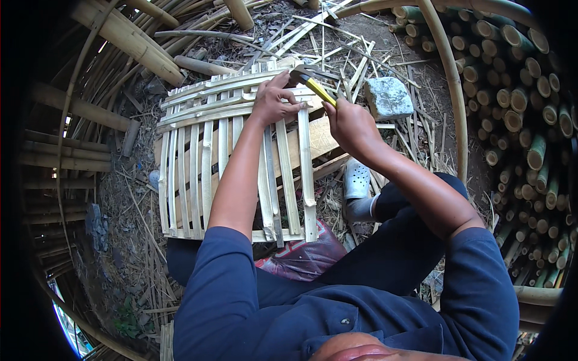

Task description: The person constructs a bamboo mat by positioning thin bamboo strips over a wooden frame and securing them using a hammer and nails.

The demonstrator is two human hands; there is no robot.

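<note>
A panel of pale bamboo slats [208, 144] lies before me, its upright strips crossed by strips at the far and near ends. At its far right part is my left hand [277, 101], fingers curled and pinched over a cross strip. Whatever is between those fingertips is too small to make out. My right hand [355, 125] grips a claw hammer [320, 91] by its yellow handle. The metal head is just beyond my left hand, over the panel's far right corner.
Wooden boards [319, 139] lie under the panel. A pale stone block [388, 97] sits to the right, near my clog [357, 179]. Cut bamboo poles [515, 99] are stacked at right; loose strips [361, 63] litter the ground. A reddish sack [304, 256] lies below the panel.
</note>
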